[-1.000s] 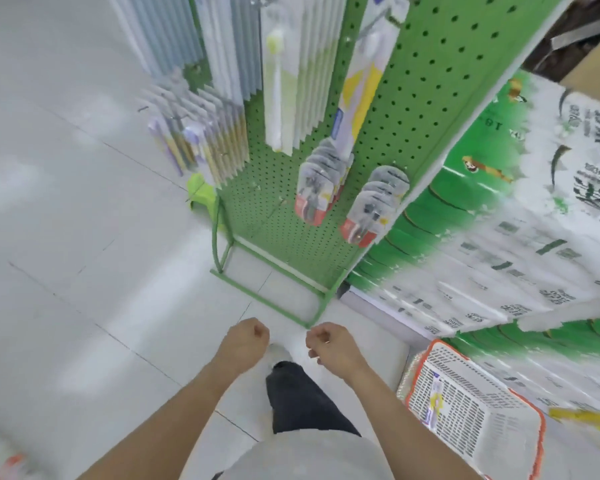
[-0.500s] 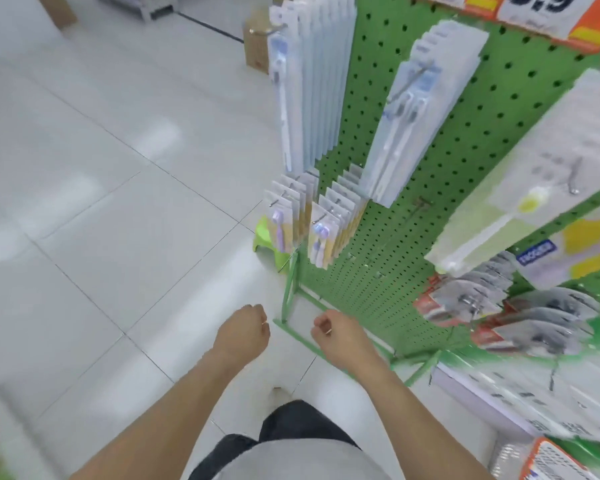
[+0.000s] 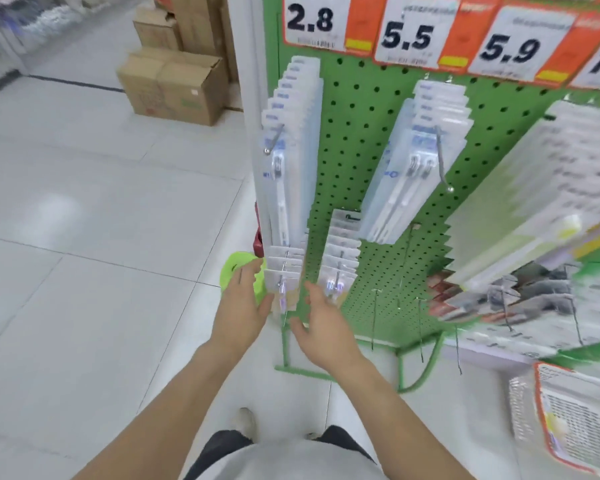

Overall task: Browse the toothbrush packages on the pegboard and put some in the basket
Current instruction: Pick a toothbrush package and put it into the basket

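A green pegboard (image 3: pixel 368 126) carries hanging toothbrush packages: a tall clear row (image 3: pixel 288 150) at its left edge, a second clear row (image 3: pixel 416 161) to the right, and two short rows (image 3: pixel 284 275) low down. My left hand (image 3: pixel 243 306) reaches with straight fingers to the left side of the low left row, touching its front package. My right hand (image 3: pixel 323 327) is spread just right of that row, holding nothing. The white basket with an orange rim (image 3: pixel 568 417) stands on the floor at the lower right, blurred.
Price tags 2.8, 5.5 and 5.9 (image 3: pixel 413 32) top the board. Bare metal hooks (image 3: pixel 374 317) stick out low on it. A lime green object (image 3: pixel 239 271) lies on the floor behind my left hand. Cardboard boxes (image 3: pixel 174 84) stand at the back left on white tiles.
The view has tilted up the pegboard to the price tags. Both hands have uncurled from loose fists and risen to either side of the low left row of packages.
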